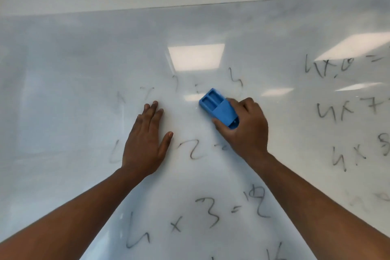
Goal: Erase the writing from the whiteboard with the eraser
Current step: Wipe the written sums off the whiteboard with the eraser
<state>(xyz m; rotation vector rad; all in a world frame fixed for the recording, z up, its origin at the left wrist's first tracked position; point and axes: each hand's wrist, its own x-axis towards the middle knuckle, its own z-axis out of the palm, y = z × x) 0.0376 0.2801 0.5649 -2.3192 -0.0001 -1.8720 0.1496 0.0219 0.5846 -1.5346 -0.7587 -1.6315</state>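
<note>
Right hand point(247, 126) clamped round the blue eraser point(218, 107), pressed to the whiteboard point(63, 91) dead centre, nose toward eleven o'clock. Left hand point(145, 143) flat, fingers spread, at nine o'clock. Looks light, rigid plastic; side grip suits. Faded sums remain.

The whiteboard point(63, 69) bears black writing point(175, 219) — the top row near its upper edge looks faint.

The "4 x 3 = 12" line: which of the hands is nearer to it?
Left, narrowly. The left hand lies flat above the 4 x 3 = 12 line; the right hand, gripping the eraser, sits higher.
</note>
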